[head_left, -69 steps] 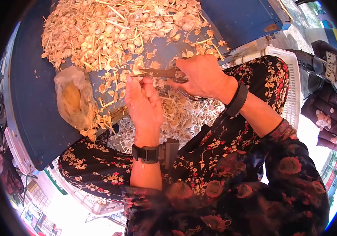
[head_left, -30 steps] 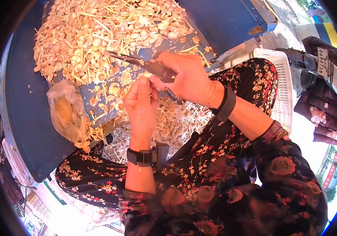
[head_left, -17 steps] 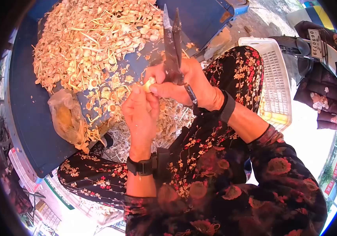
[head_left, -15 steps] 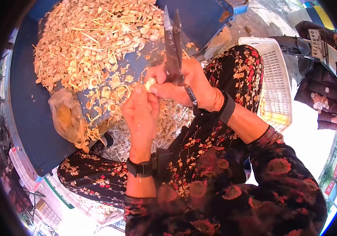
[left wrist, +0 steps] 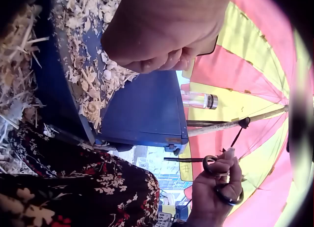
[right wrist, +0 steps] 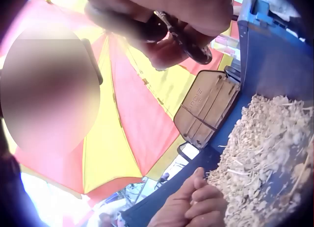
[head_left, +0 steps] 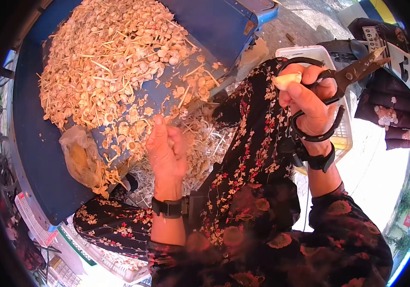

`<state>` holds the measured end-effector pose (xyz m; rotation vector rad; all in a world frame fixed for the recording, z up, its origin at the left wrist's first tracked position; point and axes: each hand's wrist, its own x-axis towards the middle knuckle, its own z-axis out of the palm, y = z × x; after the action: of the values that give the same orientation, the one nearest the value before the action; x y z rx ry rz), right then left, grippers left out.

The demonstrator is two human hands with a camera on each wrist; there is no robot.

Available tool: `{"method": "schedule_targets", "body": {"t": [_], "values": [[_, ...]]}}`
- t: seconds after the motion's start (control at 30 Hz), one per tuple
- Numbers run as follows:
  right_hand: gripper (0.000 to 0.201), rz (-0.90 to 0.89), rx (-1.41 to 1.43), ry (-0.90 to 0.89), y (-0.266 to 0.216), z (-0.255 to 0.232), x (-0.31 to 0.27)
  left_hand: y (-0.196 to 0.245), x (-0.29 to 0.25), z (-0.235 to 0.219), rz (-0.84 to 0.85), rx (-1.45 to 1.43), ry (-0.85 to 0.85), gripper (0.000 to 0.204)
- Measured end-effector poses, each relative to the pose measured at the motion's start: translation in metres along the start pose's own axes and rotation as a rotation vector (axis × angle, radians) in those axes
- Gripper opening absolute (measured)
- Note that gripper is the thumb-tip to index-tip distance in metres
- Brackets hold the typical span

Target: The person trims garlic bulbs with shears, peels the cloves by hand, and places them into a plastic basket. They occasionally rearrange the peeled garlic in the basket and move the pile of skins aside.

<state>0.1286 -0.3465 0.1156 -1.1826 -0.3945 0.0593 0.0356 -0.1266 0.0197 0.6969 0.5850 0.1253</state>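
In the head view my right hand (head_left: 310, 103) is raised at the right, over the knee. It holds dark scissors (head_left: 358, 71) by the looped handles, blades pointing up and right and slightly apart. The same hand pinches a pale garlic clove (head_left: 287, 80) between thumb and finger. My left hand (head_left: 166, 155) is in front of the table edge, thumb up and fingers loosely curled, with nothing visible in it. Beyond it, loose papery garlic skins (head_left: 131, 126) lie on the blue table (head_left: 37, 167). The left wrist view also shows the scissors' handle loops (left wrist: 228, 195) around the right fingers.
A large heap of garlic cloves, skins and stalks (head_left: 109, 62) covers much of the tabletop. A clear plastic bag (head_left: 79, 155) lies at its left. Below the table edge, peelings (head_left: 198, 138) lie between the knees. A white basket (head_left: 346, 119) stands at the right, beside a parked vehicle.
The right hand has moved away from the left, out to the right, carrying the scissors and the clove. The scissors have swung from upward to up-right. The left hand has dropped slightly, letting the clove go.
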Motion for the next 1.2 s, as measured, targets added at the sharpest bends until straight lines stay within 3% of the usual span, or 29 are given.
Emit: {"method": "schedule_targets", "body": {"t": [0.1, 0.17, 0.23, 0.27, 0.37, 0.4, 0.47, 0.53, 0.63, 0.8, 1.03, 1.2], "values": [[0.02, 0.031, -0.101, 0.175, 0.002, 0.015, -0.019, -0.017, -0.004, 0.016, 0.01, 0.122, -0.14, 0.035], [0.021, -0.072, -0.372, 0.151, 0.03, 0.032, -0.032, -0.017, -0.018, 0.037, 0.0, 0.175, -0.221, 0.033], [0.023, -0.35, -0.815, -0.073, 0.038, 0.04, -0.025, -0.014, -0.031, 0.05, 0.058, 0.156, -0.213, 0.031], [0.024, -0.504, -0.75, -0.059, 0.048, 0.049, -0.021, -0.009, -0.034, 0.05, 0.076, 0.164, -0.207, 0.031], [0.029, -0.613, -0.774, -0.273, 0.056, 0.058, -0.014, 0.005, -0.033, 0.043, 0.119, 0.207, -0.217, 0.03], [0.03, -0.583, -0.772, -0.319, 0.057, 0.06, -0.013, 0.01, -0.038, 0.06, 0.142, 0.059, -0.125, 0.027], [0.03, -0.52, -0.765, -0.408, 0.06, 0.063, -0.013, 0.015, -0.033, 0.043, 0.132, 0.104, -0.133, 0.027], [0.029, -0.346, -0.861, -0.5, 0.043, 0.061, -0.012, 0.014, -0.029, 0.024, 0.152, 0.084, -0.151, 0.028], [0.038, -0.192, -1.074, -0.566, 0.027, 0.052, -0.003, 0.028, -0.032, 0.001, 0.167, 0.319, -0.144, 0.028], [0.048, -0.212, -1.459, -0.764, 0.03, 0.041, 0.013, 0.036, -0.038, -0.006, 0.235, 0.459, -0.127, 0.031], [0.046, -0.097, -1.34, -0.936, 0.034, 0.042, 0.026, 0.044, -0.036, -0.018, 0.344, 0.623, -0.208, 0.031], [0.042, -0.189, -1.382, -0.915, 0.047, 0.034, 0.023, 0.049, -0.034, -0.021, 0.253, 0.712, -0.193, 0.03]]}}
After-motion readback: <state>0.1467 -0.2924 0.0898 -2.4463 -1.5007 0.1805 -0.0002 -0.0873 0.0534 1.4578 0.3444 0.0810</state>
